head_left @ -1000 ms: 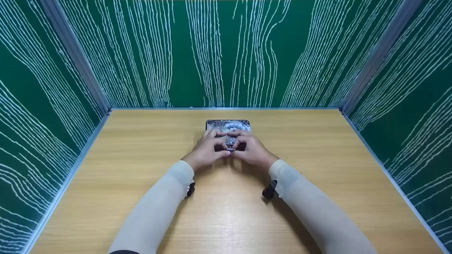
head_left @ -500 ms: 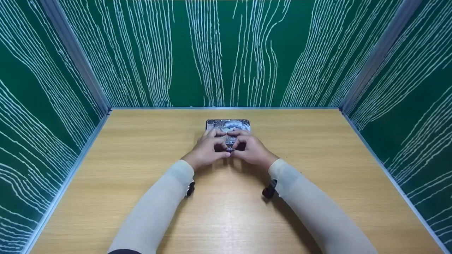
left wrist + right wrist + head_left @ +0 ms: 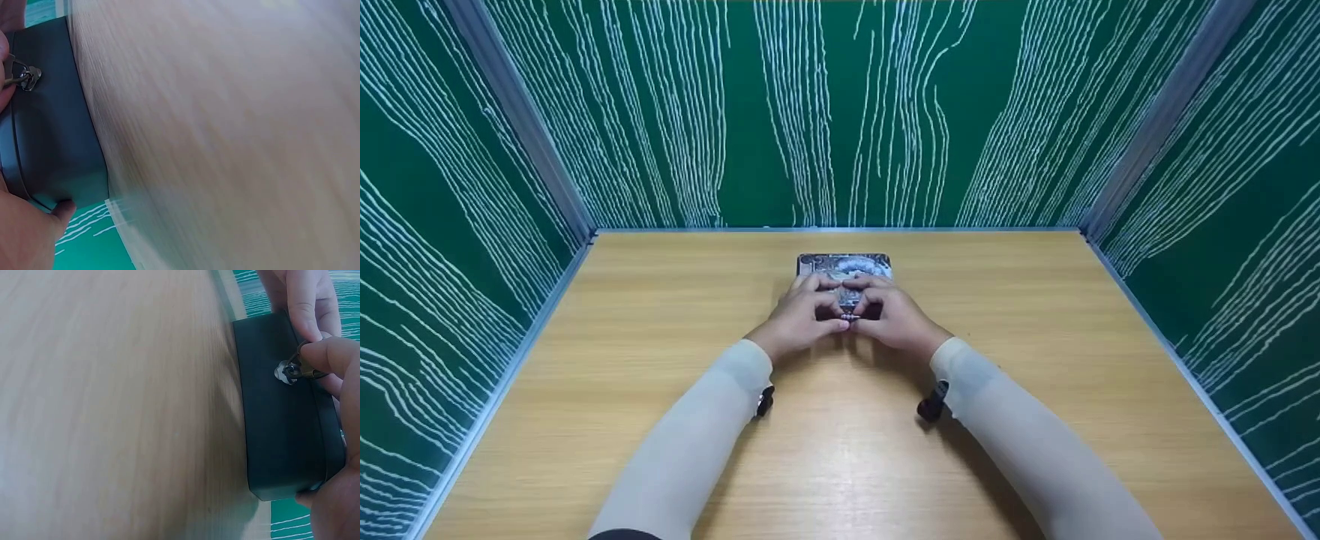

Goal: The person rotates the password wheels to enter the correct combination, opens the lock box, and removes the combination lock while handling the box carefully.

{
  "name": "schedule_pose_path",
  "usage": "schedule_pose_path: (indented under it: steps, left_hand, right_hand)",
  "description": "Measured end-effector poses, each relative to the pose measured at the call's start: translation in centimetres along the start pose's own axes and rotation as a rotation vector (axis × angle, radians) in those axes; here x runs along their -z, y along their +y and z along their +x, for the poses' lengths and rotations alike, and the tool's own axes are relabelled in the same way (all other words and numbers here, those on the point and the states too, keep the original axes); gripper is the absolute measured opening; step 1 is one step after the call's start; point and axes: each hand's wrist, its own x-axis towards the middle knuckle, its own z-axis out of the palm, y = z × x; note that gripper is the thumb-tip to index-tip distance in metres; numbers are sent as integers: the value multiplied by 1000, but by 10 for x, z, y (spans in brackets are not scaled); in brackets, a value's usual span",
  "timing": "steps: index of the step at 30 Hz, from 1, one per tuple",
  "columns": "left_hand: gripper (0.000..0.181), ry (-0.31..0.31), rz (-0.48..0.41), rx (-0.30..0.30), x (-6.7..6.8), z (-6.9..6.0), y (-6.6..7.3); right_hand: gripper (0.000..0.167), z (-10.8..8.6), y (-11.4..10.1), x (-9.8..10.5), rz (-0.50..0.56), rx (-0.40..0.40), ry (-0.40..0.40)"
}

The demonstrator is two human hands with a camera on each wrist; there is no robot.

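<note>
A box with a patterned grey-and-white lid (image 3: 851, 267) and dark sides (image 3: 50, 129) (image 3: 281, 433) rests on the table toward its back edge. On its front side is a metal clasp (image 3: 29, 77) (image 3: 286, 372) with a wire loop. My left hand (image 3: 799, 319) and right hand (image 3: 898, 319) are around the front of the box, fingers curled over the lid, thumbs low at the clasp. The thumb and a finger of each hand pinch at the loop, the two hands' tips almost touching. Fingers hide part of the lid and clasp.
The wooden table (image 3: 847, 450) reaches forward under both sleeved forearms. Green walls with white wavy lines (image 3: 780, 112) enclose it at the back and both sides, with metal edging along the table's borders. A small dark device hangs beneath each wrist.
</note>
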Motion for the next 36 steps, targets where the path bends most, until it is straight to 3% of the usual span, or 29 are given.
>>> schedule_pose_path:
  steps: [9, 36]
  left_hand:
    - [16, 2, -1, -18, 0, 0, 0]
    - [17, 6, -4, 2, -1, 0, 0]
  right_hand:
    - [14, 1, 0, 0, 8, 9, -1]
    - [14, -1, -2, 0, 5, 32, 16]
